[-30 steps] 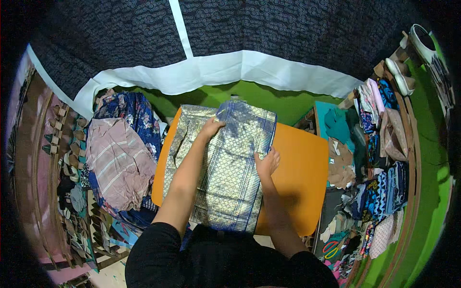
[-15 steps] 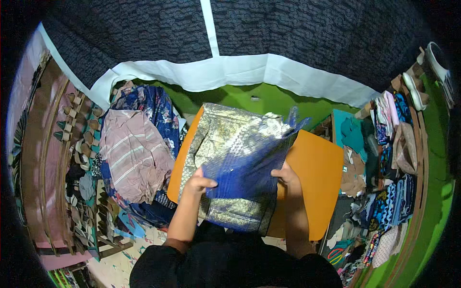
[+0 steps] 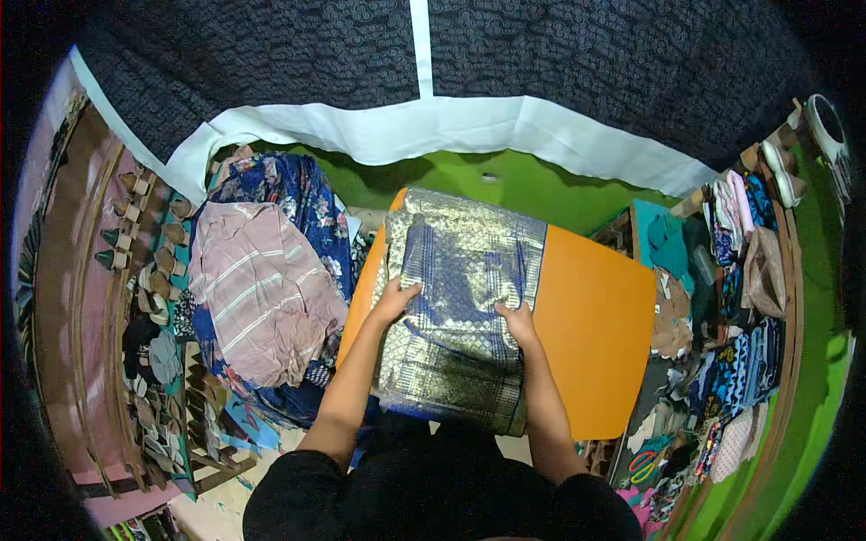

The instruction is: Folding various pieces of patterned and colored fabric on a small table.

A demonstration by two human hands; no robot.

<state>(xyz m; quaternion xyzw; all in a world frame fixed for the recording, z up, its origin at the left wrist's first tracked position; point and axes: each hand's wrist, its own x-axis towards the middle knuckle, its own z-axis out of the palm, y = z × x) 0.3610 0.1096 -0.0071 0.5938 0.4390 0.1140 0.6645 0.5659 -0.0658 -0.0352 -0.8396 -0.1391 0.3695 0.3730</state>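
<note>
A folded blue cloth with shiny gold patterning (image 3: pixel 460 370) lies over an orange tabletop (image 3: pixel 591 334), its near end reaching past the table's front edge. My left hand (image 3: pixel 394 302) is closed at the left part of the cloth, thumb on top and pointing inward. On the right part, my right hand (image 3: pixel 517 325) pinches the fabric, also with the thumb uppermost. The fingertips under both thumbs are mostly hidden. Between the hands the cloth is slightly rumpled.
Left of the table sits a pile with a striped pinkish garment (image 3: pixel 262 288) over a navy floral cloth (image 3: pixel 311 203). Shoe racks (image 3: pixel 162 270) line the left side. Folded clothes (image 3: pixel 744 370) fill shelves at right, near red-handled scissors (image 3: pixel 642 466). A dark curtain (image 3: pixel 559 63) hangs ahead.
The cloth has come down onto the table, and its raised plain-blue fold now lies flat with gold pattern showing. Both hands have moved slightly farther away.
</note>
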